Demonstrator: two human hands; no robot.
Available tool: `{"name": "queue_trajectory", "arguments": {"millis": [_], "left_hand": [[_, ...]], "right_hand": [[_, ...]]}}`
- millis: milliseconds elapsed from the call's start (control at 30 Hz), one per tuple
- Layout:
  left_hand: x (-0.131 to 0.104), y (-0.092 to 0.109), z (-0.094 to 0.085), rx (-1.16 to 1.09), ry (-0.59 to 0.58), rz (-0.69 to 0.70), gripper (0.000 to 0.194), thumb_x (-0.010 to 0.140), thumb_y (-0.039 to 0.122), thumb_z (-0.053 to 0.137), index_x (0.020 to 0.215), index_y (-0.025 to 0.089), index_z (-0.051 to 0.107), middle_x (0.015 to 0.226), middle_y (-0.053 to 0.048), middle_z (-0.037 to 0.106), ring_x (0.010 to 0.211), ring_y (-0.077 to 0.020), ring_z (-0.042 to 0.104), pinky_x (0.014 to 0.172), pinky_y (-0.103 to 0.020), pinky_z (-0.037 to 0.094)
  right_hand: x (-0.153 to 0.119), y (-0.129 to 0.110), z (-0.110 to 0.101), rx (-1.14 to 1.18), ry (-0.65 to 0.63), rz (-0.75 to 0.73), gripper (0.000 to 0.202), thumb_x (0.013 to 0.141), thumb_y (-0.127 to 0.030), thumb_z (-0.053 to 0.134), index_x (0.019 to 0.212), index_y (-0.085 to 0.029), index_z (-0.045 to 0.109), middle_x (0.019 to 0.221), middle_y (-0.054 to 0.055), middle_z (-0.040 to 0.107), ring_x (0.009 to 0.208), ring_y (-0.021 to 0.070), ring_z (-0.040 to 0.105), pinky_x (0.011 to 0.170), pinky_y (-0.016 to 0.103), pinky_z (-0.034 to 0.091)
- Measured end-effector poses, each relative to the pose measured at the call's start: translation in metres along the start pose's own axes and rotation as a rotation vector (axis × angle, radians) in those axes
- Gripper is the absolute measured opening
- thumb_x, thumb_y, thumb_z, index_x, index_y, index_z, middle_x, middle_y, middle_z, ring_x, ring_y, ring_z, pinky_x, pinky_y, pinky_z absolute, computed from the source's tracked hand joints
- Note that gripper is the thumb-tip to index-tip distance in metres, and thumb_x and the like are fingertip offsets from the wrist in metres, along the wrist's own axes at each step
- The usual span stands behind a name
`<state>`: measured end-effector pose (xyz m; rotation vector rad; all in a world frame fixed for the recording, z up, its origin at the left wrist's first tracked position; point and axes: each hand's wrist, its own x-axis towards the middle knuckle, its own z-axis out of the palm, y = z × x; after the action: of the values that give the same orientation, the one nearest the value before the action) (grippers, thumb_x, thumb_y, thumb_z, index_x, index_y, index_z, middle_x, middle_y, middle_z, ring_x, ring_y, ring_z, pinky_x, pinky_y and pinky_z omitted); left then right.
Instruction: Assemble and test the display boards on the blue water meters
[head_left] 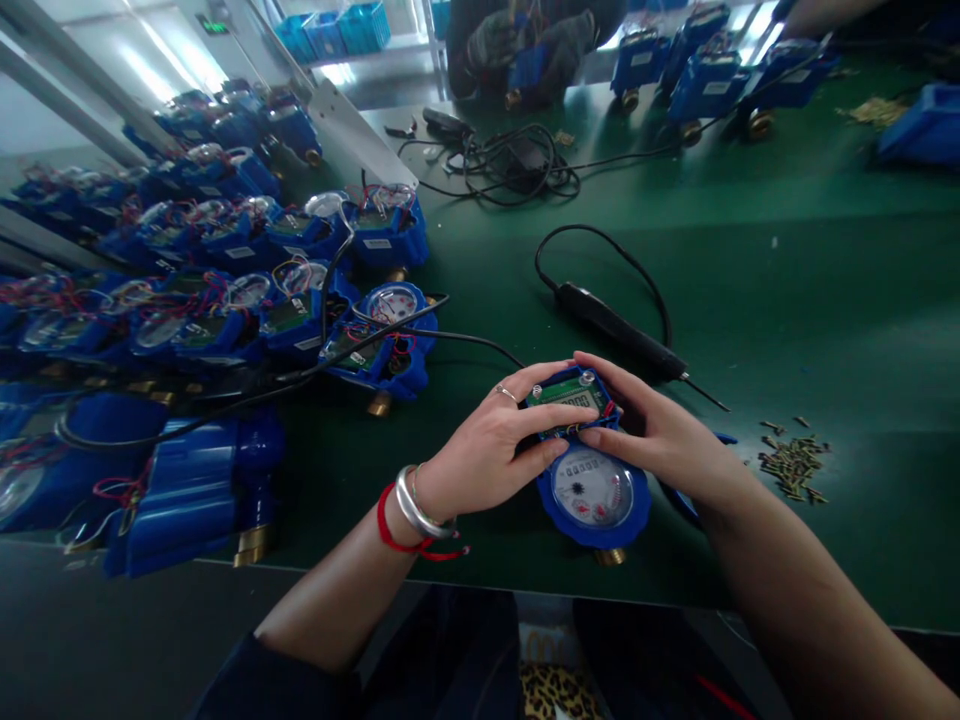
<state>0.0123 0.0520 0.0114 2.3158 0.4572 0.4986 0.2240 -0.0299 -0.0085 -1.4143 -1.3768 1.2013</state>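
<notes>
A blue water meter lies at the table's front edge, its round dial facing up and a brass fitting pointing toward me. Above the dial, its housing holds a green circuit board with a small display and short red and yellow wires. My left hand, with a ring and bracelets, grips the housing from the left, fingers across the board. My right hand wraps round the housing's right side, its thumb near the wires. A blue ring-shaped part lies partly hidden under my right forearm.
A black electric screwdriver with a looped cord lies beyond my hands. Brass screws are piled at the right. Rows of open blue meters fill the left. Tangled black cables lie farther back, before a person's gloved hands.
</notes>
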Motion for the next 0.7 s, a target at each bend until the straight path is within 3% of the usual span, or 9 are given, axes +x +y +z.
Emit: {"name": "queue_trajectory", "arguments": {"millis": [167, 433, 600, 700], "left_hand": [[0.001, -0.001, 0.001, 0.008, 0.013, 0.025, 0.036, 0.093, 0.019, 0.055, 0.127, 0.029, 0.061, 0.153, -0.009, 0.038, 0.143, -0.0253, 0.036, 0.115, -0.047, 0.039], [0.0, -0.003, 0.001, 0.008, 0.016, 0.041, 0.037, 0.094, 0.02, 0.054, 0.13, 0.024, 0.059, 0.152, -0.012, 0.038, 0.144, -0.0245, 0.034, 0.116, -0.045, 0.038], [-0.001, -0.003, 0.002, -0.025, 0.042, 0.012, 0.045, 0.093, 0.022, 0.057, 0.137, 0.025, 0.049, 0.151, -0.011, 0.041, 0.142, -0.0249, 0.038, 0.116, -0.047, 0.038], [-0.001, -0.002, 0.002, -0.027, 0.035, 0.015, 0.043, 0.093, 0.022, 0.056, 0.135, 0.025, 0.05, 0.152, -0.011, 0.04, 0.143, -0.0253, 0.037, 0.116, -0.047, 0.038]], "right_hand": [[0.001, -0.003, -0.002, -0.089, 0.01, -0.023, 0.073, 0.083, -0.037, 0.069, 0.149, -0.028, 0.038, 0.152, 0.009, 0.042, 0.131, 0.0281, 0.051, 0.106, 0.047, 0.047], [0.003, 0.0, -0.012, 0.044, -0.104, 0.004, 0.074, 0.084, -0.036, 0.069, 0.15, -0.032, 0.036, 0.154, 0.005, 0.04, 0.136, 0.0271, 0.046, 0.104, 0.044, 0.049], [0.004, -0.001, -0.008, 0.027, -0.051, 0.006, 0.068, 0.086, -0.038, 0.067, 0.148, -0.03, 0.04, 0.152, 0.009, 0.043, 0.129, 0.0282, 0.053, 0.1, 0.046, 0.052], [0.004, -0.004, -0.004, -0.018, -0.004, 0.015, 0.07, 0.084, -0.039, 0.069, 0.147, -0.03, 0.041, 0.151, 0.009, 0.044, 0.128, 0.0292, 0.054, 0.099, 0.047, 0.053]]}}
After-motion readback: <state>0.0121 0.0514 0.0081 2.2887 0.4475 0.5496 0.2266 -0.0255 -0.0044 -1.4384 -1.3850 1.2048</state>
